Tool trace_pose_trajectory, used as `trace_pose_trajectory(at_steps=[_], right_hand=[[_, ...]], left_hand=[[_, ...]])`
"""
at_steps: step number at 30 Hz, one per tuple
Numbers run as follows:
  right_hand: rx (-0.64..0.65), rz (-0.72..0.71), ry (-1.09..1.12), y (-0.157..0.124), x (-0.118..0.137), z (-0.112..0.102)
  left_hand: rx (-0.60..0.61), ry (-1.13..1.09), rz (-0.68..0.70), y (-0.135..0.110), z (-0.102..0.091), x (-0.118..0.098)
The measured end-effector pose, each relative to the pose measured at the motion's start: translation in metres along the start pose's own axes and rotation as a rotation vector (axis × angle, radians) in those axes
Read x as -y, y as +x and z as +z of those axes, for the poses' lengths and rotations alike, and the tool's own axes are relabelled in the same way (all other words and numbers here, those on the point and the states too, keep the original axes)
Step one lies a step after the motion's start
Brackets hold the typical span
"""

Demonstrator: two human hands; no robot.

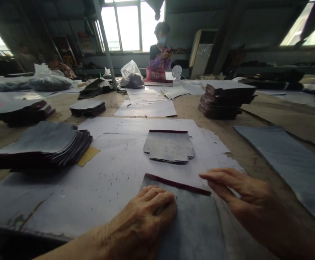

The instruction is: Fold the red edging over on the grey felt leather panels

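Note:
A grey panel (192, 220) with a dark red folded strip along its far edge lies in front of me. My left hand (152, 213) rests on its left side with fingers curled and pressed together; the fingertips are partly hidden. Beside the panel's far right corner, my right hand (244, 198) is held with forefinger and thumb apart and nothing between them. Farther off lies a smaller grey panel (169, 146), notched at its near corners and edged in dark red. Both panels are on white sheeting (114, 187) spread over the table.
A tall stack of grey panels (46, 141) stands at left over a yellow piece (89, 156). More stacks stand farther back, including a dark pile (225, 99) at right. A long grey strip (287, 162) lies along the right side. Across the table is a person (160, 57).

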State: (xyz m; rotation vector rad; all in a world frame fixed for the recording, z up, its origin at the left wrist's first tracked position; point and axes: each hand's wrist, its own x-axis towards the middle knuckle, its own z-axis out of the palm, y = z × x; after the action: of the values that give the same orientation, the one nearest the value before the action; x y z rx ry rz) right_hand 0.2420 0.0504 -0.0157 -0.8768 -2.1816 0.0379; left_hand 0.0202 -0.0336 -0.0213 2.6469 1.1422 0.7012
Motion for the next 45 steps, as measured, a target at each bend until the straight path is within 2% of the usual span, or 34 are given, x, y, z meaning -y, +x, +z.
trace_pose_trajectory(at_steps=[3,5,6,9,13,18,23,27,32,39,42,45], right_hand=[[0.125,-0.077,0.125,0.016,0.028,0.03],[0.168,-0.133,0.132,0.023,0.041,0.046],[0.188,-0.161,0.126,0.025,0.044,0.053],[0.232,-0.209,0.108,0.025,0.048,0.065],[0.248,-0.203,0.116,0.022,0.046,0.07],[0.262,-0.142,0.161,0.019,0.042,0.07],[0.341,-0.226,0.101,0.018,0.043,0.07],[0.372,-0.24,0.085,0.018,0.044,0.07],[0.421,-0.239,0.07,0.02,0.042,0.07],[0.513,-0.207,0.052,0.026,0.046,0.071],[0.513,-0.185,0.034,0.029,0.049,0.073],[0.462,-0.11,0.122,0.031,0.048,0.069]], left_hand=[[-0.194,0.0,0.027,-0.004,-0.004,0.012],[-0.304,0.085,-0.006,-0.006,-0.008,0.028],[-0.316,0.137,-0.026,-0.007,-0.01,0.037],[-0.253,0.215,-0.018,-0.006,-0.013,0.063],[-0.209,0.137,0.017,-0.005,-0.013,0.079],[-0.222,0.081,0.022,-0.009,-0.012,0.078],[-0.244,0.101,0.012,-0.013,-0.012,0.078],[-0.288,0.139,-0.023,-0.022,-0.014,0.074],[-0.221,0.131,-0.025,-0.029,-0.015,0.066],[-0.217,0.132,-0.027,-0.028,-0.014,0.067],[-0.211,0.142,-0.021,-0.028,-0.014,0.066],[-0.208,0.155,-0.029,-0.028,-0.015,0.063]])
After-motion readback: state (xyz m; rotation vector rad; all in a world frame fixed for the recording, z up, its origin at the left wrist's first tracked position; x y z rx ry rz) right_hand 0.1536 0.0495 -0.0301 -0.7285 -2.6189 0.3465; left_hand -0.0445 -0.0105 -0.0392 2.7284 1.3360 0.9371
